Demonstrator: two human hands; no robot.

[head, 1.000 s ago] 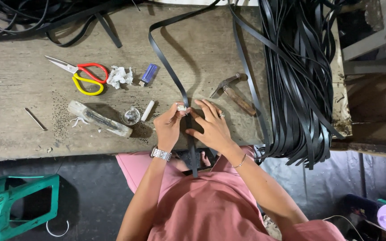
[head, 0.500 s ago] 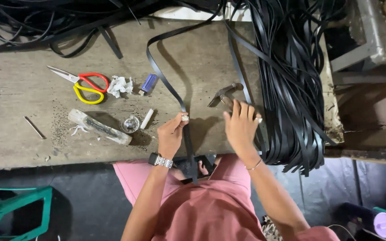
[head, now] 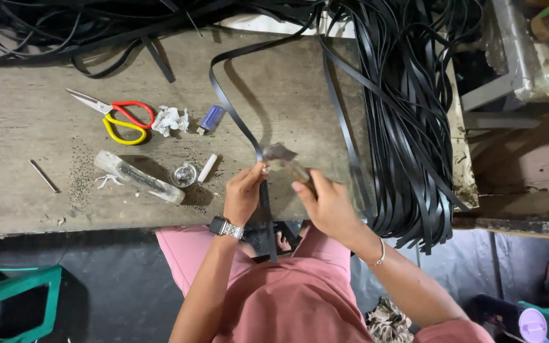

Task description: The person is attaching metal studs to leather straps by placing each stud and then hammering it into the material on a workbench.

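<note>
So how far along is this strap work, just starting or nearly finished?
Hard to say overall. In hand: the left hand pinches one black strap with a small metal piece at the bench edge, while the right hand holds a hammer at it. Left: a big bundle of black straps hangs over the bench, seemingly unworked.

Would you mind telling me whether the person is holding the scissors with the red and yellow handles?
No, the scissors lie untouched on the table, while the right hand grips a hammer.
</note>
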